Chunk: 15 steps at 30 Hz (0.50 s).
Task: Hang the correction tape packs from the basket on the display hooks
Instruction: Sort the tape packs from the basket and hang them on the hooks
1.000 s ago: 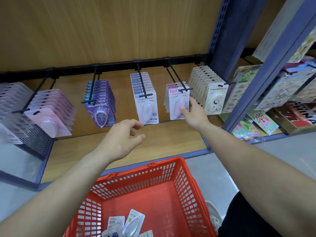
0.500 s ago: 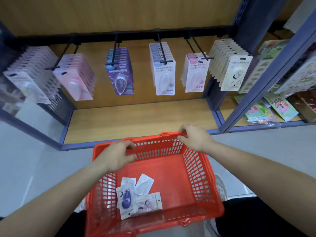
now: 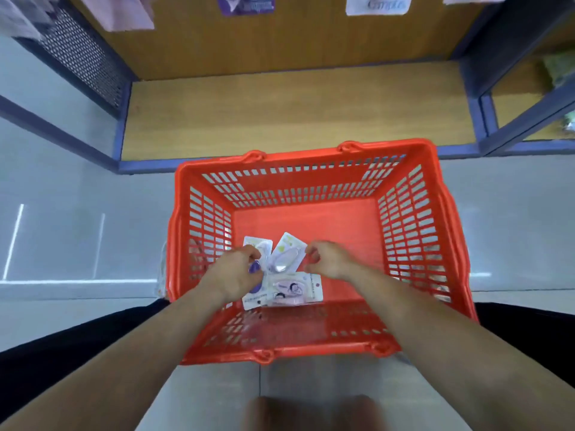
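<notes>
The correction tape packs [image 3: 281, 275] lie in a loose overlapping heap on the floor of the red plastic basket [image 3: 311, 157], toward its near left corner. A purple pack [image 3: 255, 268] is at the left of the heap. A pale pack with a clear blister [image 3: 284, 258] lies tilted beside it, and a pink pack with printed figures [image 3: 292, 290] lies flat at the near side. The left hand [image 3: 236, 275] is down on the purple pack with fingers and thumb curled round it, and the purple blister shows inside that grip. The right hand [image 3: 329, 259] is at the right edge of the pale pack with its fingers curled in toward the thumb. Whether its grip has caught the card cannot be told through the blur. Both forearms reach in over the near rim of the basket. The basket stands on the grey tiled floor [image 3: 77, 228], just in front of a low wooden shelf [image 3: 295, 113] with a blue edge. At the far side, the lower ends of hanging packs [image 3: 376, 4] show along the top, and a perforated metal panel [image 3: 84, 54] stands to the far left.
</notes>
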Each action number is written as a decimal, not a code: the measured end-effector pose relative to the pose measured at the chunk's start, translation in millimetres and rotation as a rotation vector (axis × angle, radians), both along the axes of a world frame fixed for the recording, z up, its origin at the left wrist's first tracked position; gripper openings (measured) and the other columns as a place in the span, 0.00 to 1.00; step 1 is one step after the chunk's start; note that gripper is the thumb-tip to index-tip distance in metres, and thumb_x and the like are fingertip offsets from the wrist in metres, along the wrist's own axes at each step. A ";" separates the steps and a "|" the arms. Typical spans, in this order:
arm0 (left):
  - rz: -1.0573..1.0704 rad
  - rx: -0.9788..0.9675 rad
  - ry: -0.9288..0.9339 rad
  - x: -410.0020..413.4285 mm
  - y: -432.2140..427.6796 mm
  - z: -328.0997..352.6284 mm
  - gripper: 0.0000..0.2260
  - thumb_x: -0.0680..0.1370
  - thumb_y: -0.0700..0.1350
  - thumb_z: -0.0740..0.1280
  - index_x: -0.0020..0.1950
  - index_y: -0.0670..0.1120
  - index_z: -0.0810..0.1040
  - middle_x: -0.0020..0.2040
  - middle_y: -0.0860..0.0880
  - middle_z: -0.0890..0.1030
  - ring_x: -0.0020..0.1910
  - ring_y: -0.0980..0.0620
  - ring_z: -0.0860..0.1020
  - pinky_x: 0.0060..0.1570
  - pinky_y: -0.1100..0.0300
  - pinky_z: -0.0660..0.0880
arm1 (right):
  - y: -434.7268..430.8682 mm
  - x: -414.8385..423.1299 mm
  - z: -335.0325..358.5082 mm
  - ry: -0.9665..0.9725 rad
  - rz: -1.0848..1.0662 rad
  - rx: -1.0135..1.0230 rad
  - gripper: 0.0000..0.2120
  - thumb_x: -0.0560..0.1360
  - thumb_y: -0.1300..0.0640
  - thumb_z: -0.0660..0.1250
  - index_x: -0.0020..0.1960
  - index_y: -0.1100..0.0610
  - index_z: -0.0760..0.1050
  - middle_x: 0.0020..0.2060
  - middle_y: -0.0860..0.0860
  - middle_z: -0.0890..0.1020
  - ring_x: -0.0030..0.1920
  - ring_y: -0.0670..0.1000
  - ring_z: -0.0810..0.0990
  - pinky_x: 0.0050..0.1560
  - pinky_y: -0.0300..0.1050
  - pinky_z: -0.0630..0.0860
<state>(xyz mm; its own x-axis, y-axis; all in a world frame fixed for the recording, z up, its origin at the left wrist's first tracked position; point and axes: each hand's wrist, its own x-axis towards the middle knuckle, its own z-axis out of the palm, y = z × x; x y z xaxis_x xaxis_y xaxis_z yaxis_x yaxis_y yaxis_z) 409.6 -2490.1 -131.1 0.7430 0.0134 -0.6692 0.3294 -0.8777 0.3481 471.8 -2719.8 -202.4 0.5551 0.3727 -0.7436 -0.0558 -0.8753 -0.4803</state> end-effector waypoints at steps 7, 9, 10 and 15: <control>0.109 0.080 0.038 14.3 -9.7 -50.1 0.30 0.76 0.43 0.73 0.76 0.44 0.66 0.73 0.43 0.67 0.70 0.39 0.72 0.68 0.50 0.70 | 7.8 -13.3 -27.4 -0.003 0.220 -0.084 0.27 0.68 0.41 0.77 0.61 0.52 0.76 0.58 0.49 0.82 0.59 0.55 0.80 0.54 0.46 0.76; 0.141 0.091 0.055 14.6 -10.4 -58.1 0.32 0.76 0.41 0.73 0.77 0.43 0.64 0.74 0.42 0.65 0.69 0.39 0.72 0.68 0.49 0.70 | 9.8 -17.7 -31.1 -0.005 0.253 -0.069 0.24 0.68 0.41 0.77 0.58 0.51 0.77 0.56 0.50 0.80 0.59 0.54 0.78 0.51 0.45 0.72; 0.153 0.097 0.053 14.4 -10.2 -61.4 0.33 0.76 0.39 0.73 0.78 0.42 0.63 0.74 0.41 0.65 0.70 0.39 0.72 0.69 0.49 0.70 | 10.7 -19.6 -32.0 0.000 0.268 -0.061 0.23 0.68 0.42 0.77 0.58 0.51 0.77 0.56 0.50 0.79 0.59 0.53 0.77 0.50 0.44 0.70; 0.177 0.109 0.062 16.5 -2.1 -71.5 0.31 0.74 0.35 0.70 0.76 0.46 0.68 0.68 0.41 0.78 0.67 0.41 0.76 0.65 0.49 0.76 | 4.0 -12.4 -36.6 0.035 0.165 -0.042 0.16 0.71 0.45 0.77 0.43 0.49 0.71 0.46 0.49 0.79 0.47 0.53 0.77 0.42 0.46 0.69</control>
